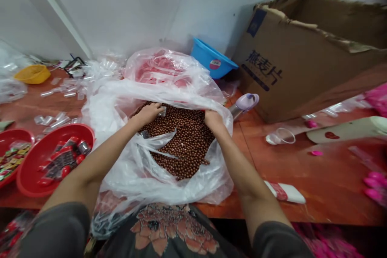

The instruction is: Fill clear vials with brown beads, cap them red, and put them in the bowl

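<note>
The brown spheres (pixel 184 141) form a dense mass inside the open mouth of a clear plastic bag (pixel 178 193), which sits on the table directly in front of the wearer. A small clear sachet (pixel 162 111) lies on the mass at its far edge, and a second, darker sachet (pixel 144 134) lies near the near-left fold of the bag.

The left hand (pixel 148 113) reaches forward with the forearm angled inward, palm down. Its fingers are curled loosely over the far edge of the mass, with their tips just beside the clear sachet; a grip on it cannot be confirmed. The right hand (pixel 214 120) reaches in from the opposite side and rests at the right edge of the mass. Its fingers are hidden by the bag's folded rim, so their state cannot be determined.

The reddish-brown wooden table (pixel 272 193) carries two red round trays (pixel 21 177) of wrapped packets on the left, with a yellow bowl (pixel 32 73) and loose clear plastic pieces (pixel 60 92) beyond them. A blue plastic basin (pixel 213 58) stands tilted behind the bag. To the right, an open cardboard carton (pixel 281 64) stands against the white wall (pixel 121 8).
</note>
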{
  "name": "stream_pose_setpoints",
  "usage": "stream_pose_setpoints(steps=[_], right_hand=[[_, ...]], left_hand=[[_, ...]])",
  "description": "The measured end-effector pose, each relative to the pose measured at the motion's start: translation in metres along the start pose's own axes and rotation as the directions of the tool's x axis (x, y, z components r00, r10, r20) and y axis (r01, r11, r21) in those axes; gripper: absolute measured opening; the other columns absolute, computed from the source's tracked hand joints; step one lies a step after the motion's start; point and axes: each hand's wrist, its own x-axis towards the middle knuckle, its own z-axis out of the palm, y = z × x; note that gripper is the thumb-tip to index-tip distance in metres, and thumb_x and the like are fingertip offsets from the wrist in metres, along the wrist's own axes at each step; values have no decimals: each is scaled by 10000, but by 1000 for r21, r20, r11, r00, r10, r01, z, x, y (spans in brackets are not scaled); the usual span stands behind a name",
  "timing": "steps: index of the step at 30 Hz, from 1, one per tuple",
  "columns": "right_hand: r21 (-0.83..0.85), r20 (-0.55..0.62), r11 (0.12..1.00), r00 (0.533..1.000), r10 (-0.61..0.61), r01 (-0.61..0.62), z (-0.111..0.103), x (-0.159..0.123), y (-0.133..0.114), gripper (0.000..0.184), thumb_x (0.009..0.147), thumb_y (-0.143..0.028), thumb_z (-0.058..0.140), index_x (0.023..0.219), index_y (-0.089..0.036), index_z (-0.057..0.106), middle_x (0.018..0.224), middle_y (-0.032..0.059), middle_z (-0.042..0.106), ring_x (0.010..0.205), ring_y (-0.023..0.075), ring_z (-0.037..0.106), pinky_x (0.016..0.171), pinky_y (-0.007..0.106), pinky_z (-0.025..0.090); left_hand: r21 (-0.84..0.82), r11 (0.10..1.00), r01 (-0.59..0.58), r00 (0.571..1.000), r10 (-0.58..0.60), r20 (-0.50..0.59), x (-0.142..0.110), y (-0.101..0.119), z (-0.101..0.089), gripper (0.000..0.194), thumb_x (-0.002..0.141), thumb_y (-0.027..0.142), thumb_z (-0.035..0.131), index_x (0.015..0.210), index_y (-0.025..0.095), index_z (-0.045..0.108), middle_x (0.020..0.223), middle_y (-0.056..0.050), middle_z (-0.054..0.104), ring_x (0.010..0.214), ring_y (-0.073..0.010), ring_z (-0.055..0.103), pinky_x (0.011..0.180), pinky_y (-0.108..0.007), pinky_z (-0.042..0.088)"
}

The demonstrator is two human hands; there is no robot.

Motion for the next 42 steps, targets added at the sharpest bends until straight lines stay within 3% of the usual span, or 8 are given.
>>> stream_pose_setpoints(steps=[4,8,14,17,25,30,36,42], right_hand=[[-44,38,998,998,46,-44,4,-8,16,495,876,-132,450,1349,-39,562,1292,262,647,1189,351,630,1036,455,453],[-19,76,1000,997,5,-4,0,-15,22,459,847,-191,545,1290,-103,628,1219,190,705,1125,325,658,990,418,488],[53,40,996,996,-76,74,9,-28,16,372,827,-141,518,1140,-133,718,1268,161,680,1212,308,593,1087,426,417],[73,8,994,996,-83,83,13,-29,12,387,802,-103,508,1137,-123,701,1225,169,693,1174,315,604,1068,460,427],[205,-142,977,990,-23,52,-1,-56,4,242,830,-205,574,1057,-178,656,1073,116,711,1058,291,625,949,445,484],[587,-268,803,961,73,103,-1,-98,3,394,873,-323,579,1250,-220,532,1083,63,709,986,214,672,903,385,525],[814,-222,576,957,188,76,15,-149,-1,515,877,-390,586,1351,-243,449,1084,55,715,999,193,680,916,382,540],[620,-154,784,980,128,-5,20,-184,-8,189,860,-398,614,917,-224,657,954,48,706,904,217,648,862,368,517]], left_hand=[[-46,998,35,996,-31,79,30,-13,24,444,835,61,499,1195,212,710,1191,-70,712,1118,-197,634,975,-276,465],[-102,990,93,995,-88,57,27,-6,28,271,848,144,556,1032,142,754,1113,-123,711,1052,-224,633,940,-279,463],[-518,826,220,974,-154,167,-32,50,22,422,765,310,731,1164,182,681,843,-11,688,752,-179,617,714,-255,462],[-613,718,330,936,-168,308,-54,82,32,261,769,305,721,1004,195,747,707,18,663,652,-160,585,646,-237,433],[-682,519,516,853,-384,353,-33,129,65,104,761,171,674,703,137,754,565,-7,612,544,-141,550,621,-250,453],[-782,334,527,828,-409,383,-13,144,79,88,787,163,676,790,110,747,636,-18,652,516,-113,561,562,-233,485],[-861,166,481,832,-398,388,-1,154,102,79,813,168,690,770,105,710,620,-9,631,535,-94,578,568,-220,535],[-907,46,419,840,-398,368,4,162,108,116,811,216,728,799,105,698,652,-8,653,548,-85,594,559,-202,534]])
